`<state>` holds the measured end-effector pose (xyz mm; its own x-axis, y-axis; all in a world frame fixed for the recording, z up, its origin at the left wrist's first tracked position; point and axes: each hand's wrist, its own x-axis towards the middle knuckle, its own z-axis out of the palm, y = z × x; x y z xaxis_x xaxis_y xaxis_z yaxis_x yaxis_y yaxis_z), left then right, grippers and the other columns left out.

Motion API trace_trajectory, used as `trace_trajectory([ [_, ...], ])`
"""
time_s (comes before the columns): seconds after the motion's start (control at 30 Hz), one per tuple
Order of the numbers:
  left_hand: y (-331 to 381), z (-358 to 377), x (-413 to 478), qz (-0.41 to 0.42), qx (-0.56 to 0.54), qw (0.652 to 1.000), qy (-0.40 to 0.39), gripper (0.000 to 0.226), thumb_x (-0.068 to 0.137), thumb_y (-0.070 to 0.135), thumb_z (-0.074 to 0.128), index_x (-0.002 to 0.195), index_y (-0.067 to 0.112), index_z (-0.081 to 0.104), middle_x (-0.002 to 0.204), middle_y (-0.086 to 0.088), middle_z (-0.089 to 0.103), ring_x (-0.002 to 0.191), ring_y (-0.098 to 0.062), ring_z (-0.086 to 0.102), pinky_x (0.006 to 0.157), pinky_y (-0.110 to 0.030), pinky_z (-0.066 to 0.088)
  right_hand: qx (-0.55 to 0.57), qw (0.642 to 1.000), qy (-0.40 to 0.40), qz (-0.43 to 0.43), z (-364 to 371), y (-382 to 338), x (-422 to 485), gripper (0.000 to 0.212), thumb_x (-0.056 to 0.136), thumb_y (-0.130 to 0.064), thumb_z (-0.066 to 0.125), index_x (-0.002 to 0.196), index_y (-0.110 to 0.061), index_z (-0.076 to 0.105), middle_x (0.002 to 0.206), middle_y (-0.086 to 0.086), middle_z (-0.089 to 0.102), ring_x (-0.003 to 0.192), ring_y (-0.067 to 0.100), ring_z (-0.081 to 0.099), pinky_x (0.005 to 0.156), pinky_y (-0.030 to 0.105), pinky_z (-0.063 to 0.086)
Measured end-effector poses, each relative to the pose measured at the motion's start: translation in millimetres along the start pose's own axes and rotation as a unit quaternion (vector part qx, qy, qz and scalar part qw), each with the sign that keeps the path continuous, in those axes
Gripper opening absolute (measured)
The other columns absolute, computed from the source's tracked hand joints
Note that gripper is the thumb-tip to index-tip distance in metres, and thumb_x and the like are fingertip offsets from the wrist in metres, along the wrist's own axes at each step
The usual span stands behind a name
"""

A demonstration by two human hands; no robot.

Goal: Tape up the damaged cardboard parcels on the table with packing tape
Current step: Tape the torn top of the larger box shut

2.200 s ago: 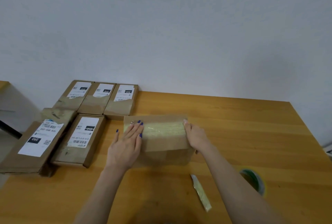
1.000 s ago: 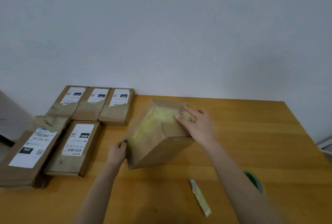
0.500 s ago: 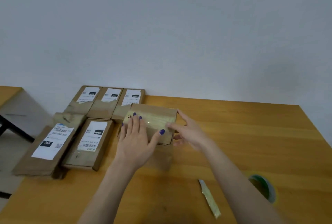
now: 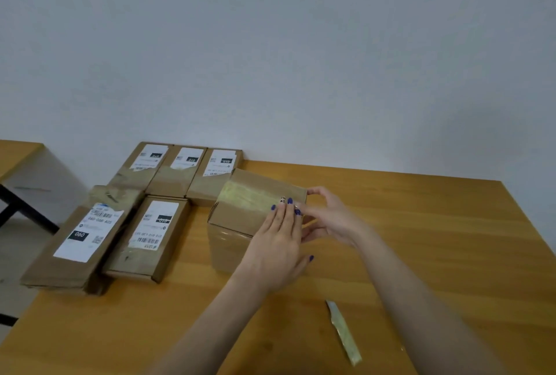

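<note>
A plain brown cardboard parcel [image 4: 240, 218] sits near the middle of a wooden tabletop [image 4: 421, 239], just right of five labelled parcels [image 4: 153, 242] grouped at the left end by the wall. A yellowish band of packing tape [image 4: 246, 198] runs across its top face.

The left hand [image 4: 279, 245] lies flat on the right part of that face, fingers straight and together, pressing on the tape. The right hand [image 4: 328, 218] curls round the parcel's right end, one fingertip at the upper corner.

This looks like the smoothing step, the tape being pressed down and over the edge. Next would likely come checking the other seams, then setting the parcel with the rest.

A loose strip [image 4: 344, 334] lies on the tabletop nearer the viewer. No tape roll is visible.
</note>
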<state>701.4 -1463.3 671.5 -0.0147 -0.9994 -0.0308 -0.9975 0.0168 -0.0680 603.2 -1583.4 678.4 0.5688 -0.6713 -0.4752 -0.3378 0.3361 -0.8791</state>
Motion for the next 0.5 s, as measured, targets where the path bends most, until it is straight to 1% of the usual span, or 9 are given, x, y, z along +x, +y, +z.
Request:
trace_trajectory([
  [0.03,0,5,-1,-0.014,-0.006,1.000,0.023,0.072,0.085,0.048,0.061,0.137,0.000,0.045,0.145,-0.026,0.039,0.139,-0.037,0.030,0.112,-0.052,0.022,0.011,1.000,0.003,-0.001,-5,3,1,0.041,0.091,-0.022,0.065,0.126,-0.015,0.045,0.089,0.021,0.063,0.065,0.030,0.067,0.065,0.042,0.060],
  [0.07,0,9,-3,-0.042,-0.014,0.998,0.041,0.063,0.075,0.043,0.072,0.124,0.005,0.057,0.135,-0.023,0.053,0.131,-0.038,0.043,0.105,-0.058,0.031,0.017,1.000,0.006,0.000,-8,6,2,0.041,0.093,-0.024,0.062,0.129,-0.012,0.046,0.094,0.022,0.062,0.069,0.030,0.068,0.069,0.044,0.060],
  [0.1,-2,12,-4,-0.076,-0.020,0.995,0.053,0.057,0.068,0.036,0.078,0.115,0.007,0.060,0.128,-0.022,0.058,0.125,-0.041,0.050,0.098,-0.063,0.036,0.003,1.000,0.011,0.006,-10,11,4,0.043,0.095,-0.027,0.059,0.133,-0.012,0.046,0.101,0.021,0.062,0.075,0.029,0.069,0.073,0.045,0.059],
  [0.17,-6,16,-5,-0.129,-0.036,0.988,0.075,0.054,0.064,0.021,0.082,0.111,0.006,0.061,0.122,-0.024,0.061,0.118,-0.044,0.055,0.089,-0.065,0.042,-0.076,0.997,0.016,0.031,-9,23,7,0.050,0.096,-0.035,0.057,0.141,-0.024,0.041,0.120,0.015,0.059,0.088,0.025,0.067,0.077,0.044,0.058],
  [0.2,-9,18,-6,-0.130,-0.038,0.985,0.103,0.052,0.066,0.016,0.081,0.112,0.004,0.061,0.119,-0.023,0.063,0.116,-0.043,0.056,0.086,-0.065,0.045,-0.098,0.994,0.017,0.053,-6,32,8,0.054,0.096,-0.037,0.055,0.145,-0.029,0.035,0.130,0.012,0.055,0.096,0.024,0.064,0.079,0.043,0.056],
  [0.23,-14,21,-6,-0.119,-0.042,0.982,0.139,0.048,0.069,0.011,0.078,0.113,0.002,0.060,0.117,-0.022,0.064,0.114,-0.043,0.058,0.085,-0.064,0.047,-0.097,0.992,0.021,0.076,-4,41,9,0.058,0.097,-0.039,0.053,0.148,-0.029,0.029,0.139,0.010,0.049,0.105,0.025,0.060,0.084,0.043,0.054],
  [0.3,-26,24,-10,-0.108,-0.062,0.973,0.192,0.046,0.071,0.000,0.074,0.114,0.001,0.059,0.116,-0.022,0.065,0.114,-0.044,0.058,0.087,-0.062,0.047,-0.071,0.989,0.040,0.123,0,58,10,0.064,0.098,-0.042,0.050,0.151,-0.019,0.024,0.150,0.008,0.036,0.125,0.029,0.048,0.095,0.046,0.048],
  [0.4,-47,23,-18,-0.132,-0.119,0.955,0.237,0.050,0.071,-0.014,0.071,0.118,-0.003,0.060,0.121,-0.023,0.062,0.118,-0.045,0.054,0.095,-0.061,0.041,-0.025,0.983,0.061,0.172,3,78,10,0.074,0.095,-0.049,0.050,0.151,-0.010,0.021,0.153,0.011,0.031,0.135,0.031,0.039,0.102,0.048,0.042],
  [0.5,-67,15,-26,-0.178,-0.215,0.922,0.268,0.043,0.082,-0.015,0.058,0.124,-0.004,0.057,0.127,-0.023,0.058,0.125,-0.044,0.047,0.097,-0.064,0.041,0.057,0.977,0.064,0.197,9,91,8,0.089,0.091,-0.052,0.056,0.153,-0.013,0.006,0.153,0.015,0.030,0.135,0.033,0.038,0.103,0.051,0.041],
])
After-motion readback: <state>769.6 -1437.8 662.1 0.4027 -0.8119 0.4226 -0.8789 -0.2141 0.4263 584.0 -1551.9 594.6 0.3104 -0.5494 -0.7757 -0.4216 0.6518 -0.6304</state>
